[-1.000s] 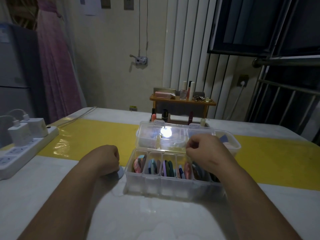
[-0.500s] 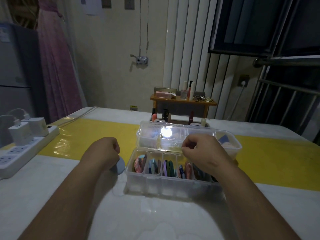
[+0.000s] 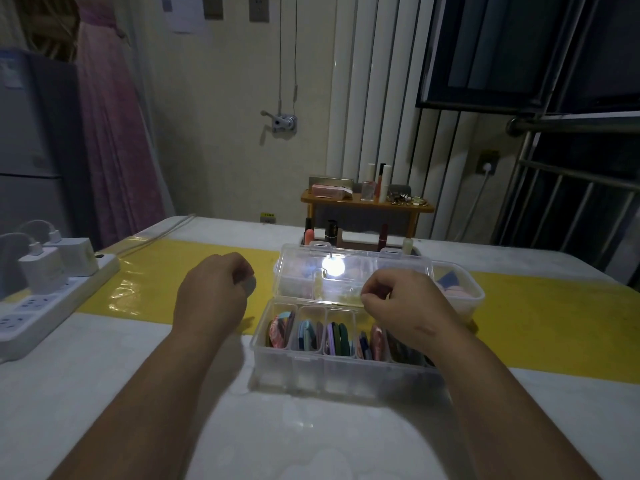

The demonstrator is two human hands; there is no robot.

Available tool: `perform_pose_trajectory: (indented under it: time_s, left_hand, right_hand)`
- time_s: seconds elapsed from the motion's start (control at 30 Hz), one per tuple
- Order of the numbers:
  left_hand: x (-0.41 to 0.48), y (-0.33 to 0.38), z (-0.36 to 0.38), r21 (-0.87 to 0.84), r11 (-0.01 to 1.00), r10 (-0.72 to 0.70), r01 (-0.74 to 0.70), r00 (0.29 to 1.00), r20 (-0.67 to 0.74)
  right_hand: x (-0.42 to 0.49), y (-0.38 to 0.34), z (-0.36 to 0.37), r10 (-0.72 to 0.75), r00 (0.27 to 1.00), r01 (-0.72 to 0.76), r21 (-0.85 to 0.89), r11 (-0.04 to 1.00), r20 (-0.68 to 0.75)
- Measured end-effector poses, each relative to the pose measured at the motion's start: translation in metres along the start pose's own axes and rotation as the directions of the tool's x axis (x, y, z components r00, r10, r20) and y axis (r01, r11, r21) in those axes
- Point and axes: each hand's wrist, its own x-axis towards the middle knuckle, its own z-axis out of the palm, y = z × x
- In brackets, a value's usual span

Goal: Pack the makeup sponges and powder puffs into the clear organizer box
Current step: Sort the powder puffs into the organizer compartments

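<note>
Gripping a puff (image 3: 250,285), left hand (image 3: 211,299) hovers beside the box (image 3: 346,370).
Right hand (image 3: 405,308) curls above it (whether it holds anything is unclear); packing looks nearly done.

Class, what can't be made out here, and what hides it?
Head view only:
- In the left hand, a pale pad: fingers cover most of it.
- Right compartments of the box: under the right hand.
- Right hand's pinch: too small to tell.
- Behind, the tub: blurred by lid glare.

My clear organizer box (image 3: 346,370) shows a marbled pink puff (image 3: 278,329) in its leftmost compartment, then blue puffs (image 3: 305,336), then purple and green puffs (image 3: 336,337). Left of the box is a pale grey puff (image 3: 250,285).
</note>
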Motion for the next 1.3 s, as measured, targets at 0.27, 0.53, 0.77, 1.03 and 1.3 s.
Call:
perform_pose_trajectory:
  time_s: [0.27, 0.53, 0.77, 1.03, 1.3]
  left_hand:
    - [-0.005, 0.013, 0.003, -0.209, 0.975, 0.032, -0.077, 0.977, -0.209]
    - [-0.013, 0.032, 0.01, -0.483, 0.876, 0.004, -0.018, 1.0, -0.03]
    - [-0.019, 0.048, 0.008, -0.65, 0.755, -0.014, 0.086, 0.993, 0.115]
    - [-0.02, 0.052, 0.007, -0.618, 0.784, 0.095, 0.066, 0.97, 0.224]
    - [-0.023, 0.053, 0.01, -0.492, 0.866, 0.255, -0.09, 0.926, 0.279]
  right_hand:
    - [0.001, -0.002, 0.001, -0.036, 0.999, 0.035, 0.078, 0.996, 0.008]
    - [0.001, -0.006, 0.001, -0.072, 0.997, 0.07, 0.213, 0.975, 0.002]
    - [0.0, -0.01, 0.001, -0.14, 0.988, 0.104, 0.387, 0.916, 0.065]
    - [-0.002, -0.012, -0.002, -0.115, 0.993, 0.101, 0.454, 0.885, 0.004]
    - [-0.002, -0.012, -0.011, -0.071, 0.997, 0.071, 0.532, 0.844, -0.02]
